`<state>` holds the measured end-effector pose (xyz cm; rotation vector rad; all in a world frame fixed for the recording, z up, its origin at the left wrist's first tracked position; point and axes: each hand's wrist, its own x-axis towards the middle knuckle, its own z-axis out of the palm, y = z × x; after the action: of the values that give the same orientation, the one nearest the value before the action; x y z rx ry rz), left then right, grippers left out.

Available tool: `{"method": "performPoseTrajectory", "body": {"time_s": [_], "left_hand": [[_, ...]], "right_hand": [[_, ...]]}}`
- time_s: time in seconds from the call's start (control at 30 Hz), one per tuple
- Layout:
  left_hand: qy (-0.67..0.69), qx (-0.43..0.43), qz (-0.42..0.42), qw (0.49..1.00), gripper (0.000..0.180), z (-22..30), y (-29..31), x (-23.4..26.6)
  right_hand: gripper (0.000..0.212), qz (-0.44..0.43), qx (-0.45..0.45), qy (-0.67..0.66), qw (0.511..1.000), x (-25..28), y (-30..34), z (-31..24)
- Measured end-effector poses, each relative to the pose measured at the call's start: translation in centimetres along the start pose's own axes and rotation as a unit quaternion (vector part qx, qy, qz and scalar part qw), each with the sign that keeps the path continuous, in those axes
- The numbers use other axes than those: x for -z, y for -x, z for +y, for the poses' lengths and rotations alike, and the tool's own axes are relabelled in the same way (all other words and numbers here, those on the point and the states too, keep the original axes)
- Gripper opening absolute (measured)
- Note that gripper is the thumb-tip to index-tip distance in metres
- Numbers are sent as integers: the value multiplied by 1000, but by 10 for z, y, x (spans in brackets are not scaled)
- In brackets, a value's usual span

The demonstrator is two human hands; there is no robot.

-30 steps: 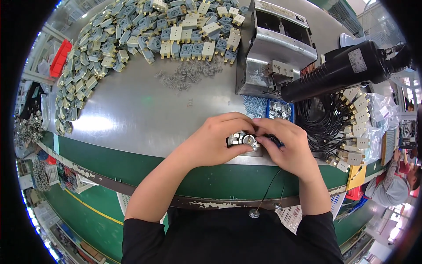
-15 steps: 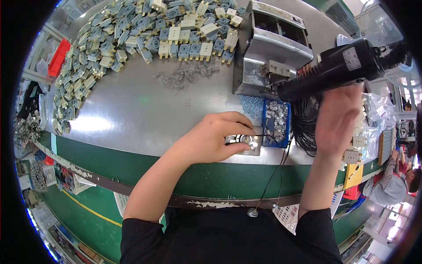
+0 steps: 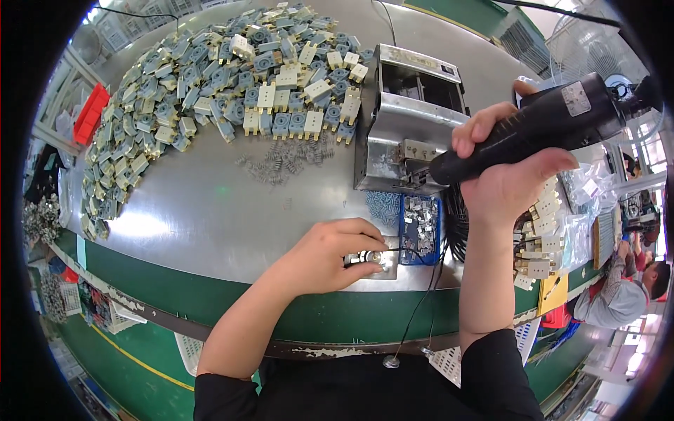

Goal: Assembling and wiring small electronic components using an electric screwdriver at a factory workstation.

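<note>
My left hand (image 3: 323, 258) pinches a small round metal part (image 3: 371, 258) between thumb and fingers, over a metal plate (image 3: 390, 270) near the table's front edge. A thin black wire runs from the part to the right. My right hand (image 3: 500, 193) grips a black power screwdriver (image 3: 540, 126), fingers over its top and thumb below. The tool is tilted, its nose at the front of a metal screw feeder (image 3: 390, 116); the bit tip cannot be made out. Below the feeder lie blue screws (image 3: 382, 208) and a blue tray (image 3: 402, 242) of small metal pieces.
A large heap of grey and cream socket-like modules (image 3: 281, 77) covers the far left. Loose springs (image 3: 288, 158) lie before it. A black wire bundle (image 3: 456, 217) and more cream modules (image 3: 540, 245) lie right. Another person (image 3: 618, 302) sits at far right.
My right hand has closed round the screwdriver, which was hanging with the hand blurred below it. My left hand stays at the metal part. The whole view has shifted slightly.
</note>
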<state>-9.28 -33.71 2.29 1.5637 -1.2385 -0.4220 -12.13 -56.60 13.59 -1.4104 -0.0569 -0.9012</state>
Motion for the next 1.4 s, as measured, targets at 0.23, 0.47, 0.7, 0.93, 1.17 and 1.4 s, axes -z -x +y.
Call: {"method": "performPoseTrajectory", "body": {"time_s": [0.23,0.47,0.7,0.93,1.17,1.4], "left_hand": [[12,22,-13,1000,32,1,-2,2],[11,18,-12,1000,30,1,-2,2],[8,12,-13,1000,29,0,-1,3],[6,11,-9,1000,29,1,-1,2],[24,28,-10,999,30,3,0,-1],[21,18,7,1000,30,0,0,1]], "right_hand": [[108,64,13,57,996,-8,-7,9],[105,47,20,90,995,-13,-5,12],[106,39,18,81,996,-16,-4,12],[108,32,14,93,995,-19,-2,6],[111,7,14,108,994,-19,5,5],[126,-94,-145,-43,984,-15,53,-28]]}}
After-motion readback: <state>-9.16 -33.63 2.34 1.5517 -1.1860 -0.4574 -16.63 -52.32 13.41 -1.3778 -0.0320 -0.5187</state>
